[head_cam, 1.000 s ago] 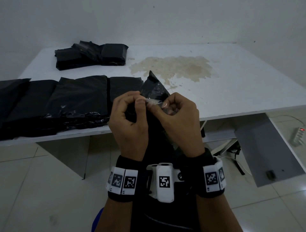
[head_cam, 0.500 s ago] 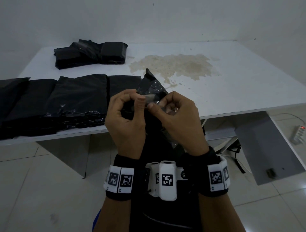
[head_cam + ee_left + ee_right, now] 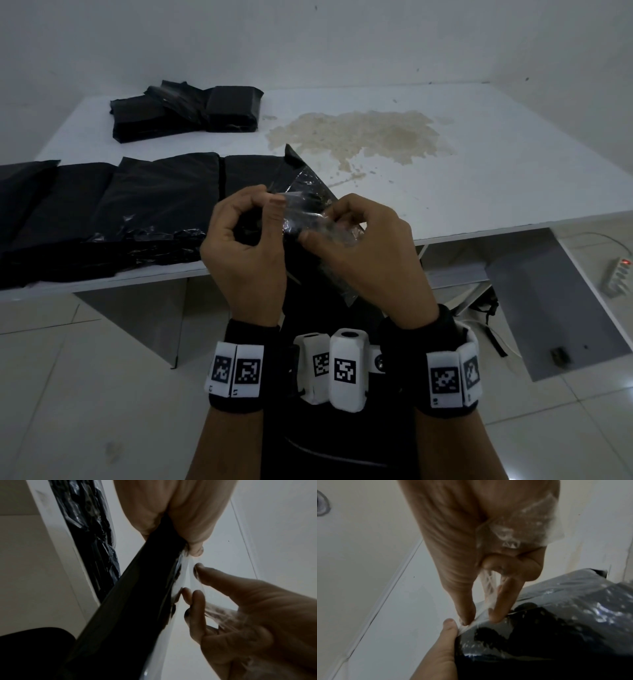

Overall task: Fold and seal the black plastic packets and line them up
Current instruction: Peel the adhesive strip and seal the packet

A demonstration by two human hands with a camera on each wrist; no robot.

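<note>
Table: white, stained tan near the middle; it carries all the finished stock.

Row of packets: four or so flat black packets lie side by side along the near edge on my left, long axes running away from me. Judged from this, the line-up is well under way.

Far pile: more black packets heaped at the back left, well apart from the row.

Packet in hand: held in the air in front of me, above the table's near edge and just right of the row. Its long axis runs roughly upright, leaning away from me; one top corner points up and back toward the stain, the body hangs down between my wrists.

Left hand: fingers curled, thumb and forefinger pinching the packet's upper edge.

Right hand: fingers curled, thumb and forefinger pinching the clear strip, with peeled length bunched against the palm.

Clear strip: see-through liner at the packet's mouth. Change over the last second: my hands have drawn apart, so more strip now shows between them. I judge the adhesive is being bared, so folding and pressing the flap comes next.
</note>
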